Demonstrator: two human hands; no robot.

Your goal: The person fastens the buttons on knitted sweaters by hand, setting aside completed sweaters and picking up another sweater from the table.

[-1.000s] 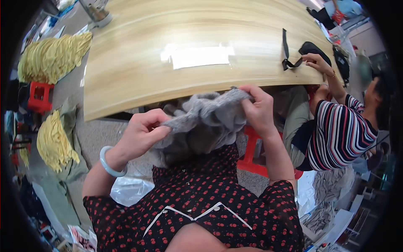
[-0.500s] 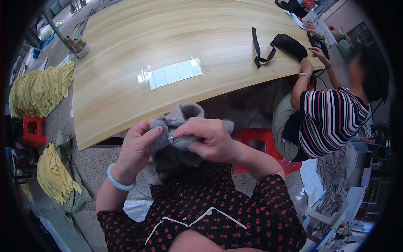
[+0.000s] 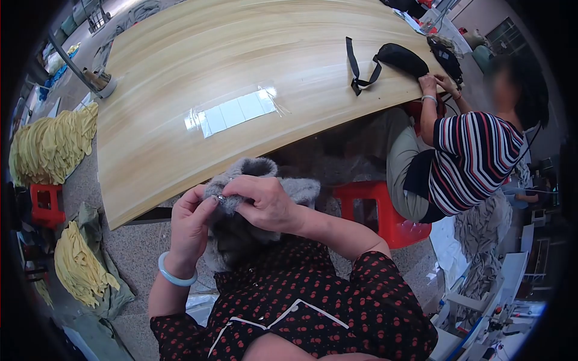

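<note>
A bunched grey fuzzy fabric (image 3: 301, 189) is between my hands, in front of my chest at the table's near edge. My left hand (image 3: 191, 222), below a pale bangle (image 3: 174, 274) on the wrist, pinches the fabric's left end between thumb and fingers. My right hand (image 3: 265, 201) is closed on the same fabric, its fingertips close to the left thumb. A small shiny spot shows on the fabric between the fingertips, too small to make out. Part of the fabric hangs beneath the hands.
The wooden table (image 3: 168, 72) bears a taped card strip (image 3: 238, 112) and a black pouch with strap (image 3: 402, 60). On the right a person in a striped top (image 3: 475, 159) sits near a red stool (image 3: 385, 216). Yellow fabric piles (image 3: 51, 144) lie left.
The stretched fabric edge is now bunched, and my right hand has come left beside my left hand. The view has shifted. The other person's hands have come together near the black pouch.
</note>
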